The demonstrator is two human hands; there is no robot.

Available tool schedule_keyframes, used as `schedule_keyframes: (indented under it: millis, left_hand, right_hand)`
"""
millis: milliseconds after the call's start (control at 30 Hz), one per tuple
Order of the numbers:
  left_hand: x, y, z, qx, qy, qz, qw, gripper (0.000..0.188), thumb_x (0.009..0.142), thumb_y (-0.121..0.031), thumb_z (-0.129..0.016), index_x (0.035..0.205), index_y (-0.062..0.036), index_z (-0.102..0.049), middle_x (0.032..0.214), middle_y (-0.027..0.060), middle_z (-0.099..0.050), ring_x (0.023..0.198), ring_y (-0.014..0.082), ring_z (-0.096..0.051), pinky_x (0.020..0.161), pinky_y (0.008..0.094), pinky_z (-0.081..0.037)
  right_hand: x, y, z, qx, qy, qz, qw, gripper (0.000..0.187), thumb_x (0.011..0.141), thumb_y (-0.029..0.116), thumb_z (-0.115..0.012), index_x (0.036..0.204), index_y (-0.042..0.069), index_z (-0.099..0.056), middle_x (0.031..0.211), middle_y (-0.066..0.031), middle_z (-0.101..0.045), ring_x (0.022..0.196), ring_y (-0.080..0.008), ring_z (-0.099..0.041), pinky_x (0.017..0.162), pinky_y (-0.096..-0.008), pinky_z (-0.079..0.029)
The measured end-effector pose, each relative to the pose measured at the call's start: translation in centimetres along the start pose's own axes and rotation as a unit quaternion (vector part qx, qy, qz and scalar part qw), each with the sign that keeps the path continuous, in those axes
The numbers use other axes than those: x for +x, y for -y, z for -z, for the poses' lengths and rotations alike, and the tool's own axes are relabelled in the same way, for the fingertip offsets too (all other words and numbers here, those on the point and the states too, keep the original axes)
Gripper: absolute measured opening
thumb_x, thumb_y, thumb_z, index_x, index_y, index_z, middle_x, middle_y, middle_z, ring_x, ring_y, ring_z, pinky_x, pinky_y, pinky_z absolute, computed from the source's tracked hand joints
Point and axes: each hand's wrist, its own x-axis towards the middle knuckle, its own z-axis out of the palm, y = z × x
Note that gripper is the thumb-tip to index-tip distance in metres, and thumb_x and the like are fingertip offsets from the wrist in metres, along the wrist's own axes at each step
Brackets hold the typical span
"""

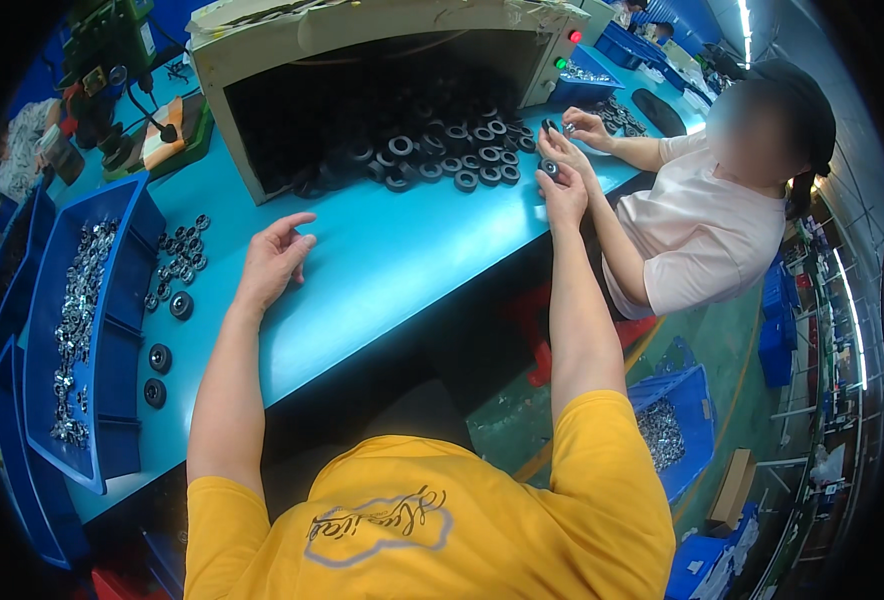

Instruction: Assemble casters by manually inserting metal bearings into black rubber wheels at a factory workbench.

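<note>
My right hand (565, 200) grips a small black wheel with a metal hub (550, 168) between thumb and fingers, near the right edge of the blue-green table (362, 290). Over the table to the left, my left hand (274, 262) is open, fingers loosely bent and thumb apart, with nothing in it. Black rubber rings (432, 160) lie heaped in front of and inside a cream-coloured machine housing (372, 32). To the left of my left hand are loose metal hubs (177, 255) and a few black wheels with metal centres (181, 305).
A blue bin (112, 330) full of shiny metal parts stands at the left. Beside me on the right, a co-worker (702, 215) holds a black ring and a small metal part. Another blue bin (697, 420) of metal parts sits low at the right.
</note>
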Motion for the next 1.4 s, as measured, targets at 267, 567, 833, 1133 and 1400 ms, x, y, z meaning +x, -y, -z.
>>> schedule_keyframes:
  millis: [267,567,833,1133,1400]
  left_hand:
    - [-0.2,-0.1,-0.2,0.009,-0.004,0.003,1.0,0.038,0.098,-0.013,-0.07,0.134,-0.0011,-0.064,0.08,-0.0027,-0.056,0.061,0.0051,-0.052,0.051,0.0224,-0.048]
    - [-0.5,-4.4,-7.1,0.269,-0.015,-0.139,0.953,0.037,0.098,-0.014,-0.067,0.134,-0.0087,-0.062,0.091,0.0051,-0.065,0.077,0.0177,-0.061,0.066,0.0332,-0.052]
    - [8.3,-10.5,-26.5,0.573,0.116,-0.284,0.76,0.051,0.096,-0.01,-0.06,0.146,-0.0189,-0.05,0.105,0.0133,-0.069,0.097,0.0323,-0.07,0.077,0.0453,-0.057]
    - [14.6,-10.2,-33.5,0.637,0.104,-0.285,0.709,0.059,0.092,-0.007,-0.061,0.147,-0.023,-0.05,0.114,0.0157,-0.062,0.1,0.0343,-0.069,0.078,0.0458,-0.058]
    - [16.8,-10.3,-35.8,0.621,0.122,-0.227,0.74,0.052,0.091,-0.007,-0.058,0.141,-0.0226,-0.058,0.117,0.0153,-0.064,0.104,0.0353,-0.069,0.085,0.0464,-0.056]
  right_hand:
    - [-0.6,1.4,0.3,-0.035,0.008,-0.025,0.999,0.058,0.081,0.016,-0.088,0.129,-0.005,-0.062,0.117,-0.0151,-0.069,0.081,-0.0166,-0.072,0.067,-0.0259,-0.06]
    - [0.1,0.4,0.2,-0.062,-0.03,0.013,0.998,0.054,0.076,0.03,-0.088,0.117,0.001,-0.069,0.108,-0.0109,-0.07,0.07,-0.0174,-0.072,0.07,-0.032,-0.058]
    - [-0.3,0.7,0.6,-0.048,-0.02,0.028,0.998,0.054,0.077,0.03,-0.085,0.123,0.006,-0.07,0.111,-0.01,-0.067,0.077,-0.0182,-0.068,0.08,-0.0352,-0.056]
    - [-0.7,1.7,1.6,-0.024,-0.017,0.056,0.998,0.051,0.08,0.024,-0.085,0.124,0.005,-0.069,0.11,-0.0091,-0.066,0.073,-0.017,-0.067,0.074,-0.0331,-0.056]
    - [-0.4,2.2,2.0,-0.028,-0.009,0.045,0.999,0.049,0.082,0.028,-0.082,0.123,0.007,-0.068,0.112,-0.0087,-0.066,0.074,-0.0186,-0.068,0.076,-0.0345,-0.057]
